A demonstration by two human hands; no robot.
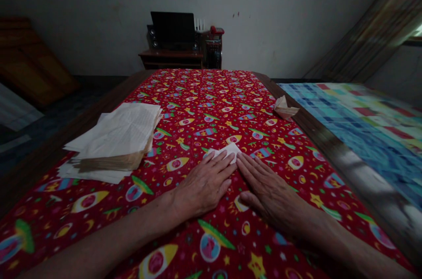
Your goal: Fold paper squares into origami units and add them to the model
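My left hand (201,184) and my right hand (267,191) lie flat, palms down, side by side on a red rocket-print cloth (204,94). Their fingers are stretched out and press on a small white folded paper (227,150), of which only the far tip shows beyond the fingertips. A thick stack of loose printed paper sheets (118,140) lies to the left of my left hand, apart from it. A small folded paper shape (284,108) sits near the cloth's right edge, further away.
The cloth covers a wooden table with a dark rim (329,138). A blue patchwork-covered surface (362,121) adjoins on the right. A low wooden stand with a dark screen (173,28) and speakers stands against the far wall. The room is dim.
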